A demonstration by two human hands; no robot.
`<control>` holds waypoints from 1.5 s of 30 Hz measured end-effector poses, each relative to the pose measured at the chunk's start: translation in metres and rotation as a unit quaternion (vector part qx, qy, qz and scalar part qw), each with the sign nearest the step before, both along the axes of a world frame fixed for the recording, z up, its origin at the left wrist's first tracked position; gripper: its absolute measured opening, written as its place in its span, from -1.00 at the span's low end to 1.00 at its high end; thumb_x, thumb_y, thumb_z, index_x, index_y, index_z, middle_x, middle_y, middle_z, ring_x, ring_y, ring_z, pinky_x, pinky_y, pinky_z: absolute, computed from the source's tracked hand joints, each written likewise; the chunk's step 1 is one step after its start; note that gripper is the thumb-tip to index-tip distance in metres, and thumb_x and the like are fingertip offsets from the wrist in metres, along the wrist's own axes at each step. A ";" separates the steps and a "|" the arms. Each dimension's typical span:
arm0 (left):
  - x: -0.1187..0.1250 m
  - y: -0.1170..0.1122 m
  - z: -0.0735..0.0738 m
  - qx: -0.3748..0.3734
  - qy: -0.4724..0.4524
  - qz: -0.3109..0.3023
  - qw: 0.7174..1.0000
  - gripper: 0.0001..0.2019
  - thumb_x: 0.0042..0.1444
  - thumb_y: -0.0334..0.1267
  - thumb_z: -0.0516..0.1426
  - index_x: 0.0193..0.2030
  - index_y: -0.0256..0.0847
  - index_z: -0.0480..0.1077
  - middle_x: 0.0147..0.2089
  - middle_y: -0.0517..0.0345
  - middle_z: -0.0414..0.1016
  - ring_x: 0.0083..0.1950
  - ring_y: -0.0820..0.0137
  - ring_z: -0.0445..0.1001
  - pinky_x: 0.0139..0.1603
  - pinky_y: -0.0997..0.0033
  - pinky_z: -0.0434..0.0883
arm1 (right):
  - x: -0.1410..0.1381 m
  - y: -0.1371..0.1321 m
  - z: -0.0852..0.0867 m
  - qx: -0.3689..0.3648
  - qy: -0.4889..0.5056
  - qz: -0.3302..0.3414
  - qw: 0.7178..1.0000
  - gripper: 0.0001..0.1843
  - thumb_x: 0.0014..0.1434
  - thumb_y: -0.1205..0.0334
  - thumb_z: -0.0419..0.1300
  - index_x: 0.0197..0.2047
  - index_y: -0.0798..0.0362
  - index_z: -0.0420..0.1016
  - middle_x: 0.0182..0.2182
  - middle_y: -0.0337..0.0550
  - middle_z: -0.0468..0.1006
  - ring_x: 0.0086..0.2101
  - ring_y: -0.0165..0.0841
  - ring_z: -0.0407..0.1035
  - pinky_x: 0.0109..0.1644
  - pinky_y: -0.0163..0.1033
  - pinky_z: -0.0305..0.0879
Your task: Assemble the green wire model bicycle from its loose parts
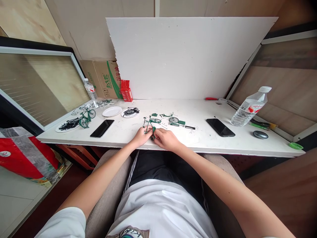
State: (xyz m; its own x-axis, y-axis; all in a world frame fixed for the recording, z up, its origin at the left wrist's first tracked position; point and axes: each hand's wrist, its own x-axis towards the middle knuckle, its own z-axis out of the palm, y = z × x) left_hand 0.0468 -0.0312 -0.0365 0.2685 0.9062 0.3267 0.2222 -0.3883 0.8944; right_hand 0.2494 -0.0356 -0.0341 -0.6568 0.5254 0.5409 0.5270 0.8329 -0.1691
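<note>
A small green model bicycle frame [150,124] rests near the front edge of the white table [198,138]. My left hand [141,136] pinches its left side, fingers closed on it. My right hand [166,138] is closed on its lower right part, touching the left hand. Loose green parts [156,115], a small spoked wheel [173,120] and a screwdriver [184,126] lie just behind the hands.
A finished green model bicycle [86,117] stands at the left beside plates of parts [112,111]. Two black phones [102,128] [220,127] lie either side. A water bottle [250,107] and a grey mouse [260,134] sit at the right. A white board [183,56] leans behind.
</note>
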 end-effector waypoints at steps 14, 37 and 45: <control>0.001 -0.002 0.003 0.008 0.007 0.013 1.000 -0.84 0.22 -0.19 0.15 -0.25 -0.24 0.48 -0.28 0.09 0.57 -0.19 0.30 0.53 -0.08 0.35 0.44 | 0.000 0.001 -0.002 0.003 0.000 0.005 1.000 -0.88 0.29 0.35 0.16 -0.26 -0.01 0.27 -0.36 -0.18 0.44 -0.36 -0.33 0.25 -0.30 -0.25 0.03; 0.001 -0.004 0.001 0.023 0.018 0.025 0.999 -0.84 0.26 -0.21 0.13 -0.28 -0.23 0.46 -0.31 0.08 0.57 -0.19 0.28 0.54 -0.07 0.33 0.45 | -0.002 0.000 -0.001 -0.004 -0.006 -0.005 1.000 -0.90 0.29 0.34 0.16 -0.25 0.00 0.29 -0.36 -0.15 0.46 -0.36 -0.31 0.26 -0.30 -0.23 0.02; 0.000 -0.004 0.002 0.043 0.032 0.023 0.998 -0.84 0.27 -0.23 0.10 -0.31 -0.21 0.41 -0.35 0.15 0.49 -0.24 0.33 0.47 -0.11 0.35 0.40 | -0.001 0.000 0.000 0.002 -0.011 -0.005 1.000 -0.92 0.30 0.33 0.13 -0.23 0.00 0.28 -0.35 -0.14 0.47 -0.34 -0.31 0.27 -0.29 -0.23 0.05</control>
State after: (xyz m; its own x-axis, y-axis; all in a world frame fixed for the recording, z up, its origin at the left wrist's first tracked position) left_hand 0.0471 -0.0350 -0.0348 0.2510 0.8869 0.3879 0.2974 -0.4520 0.8410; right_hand 0.2481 -0.0358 -0.0336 -0.6636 0.5300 0.5279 0.5392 0.8281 -0.1537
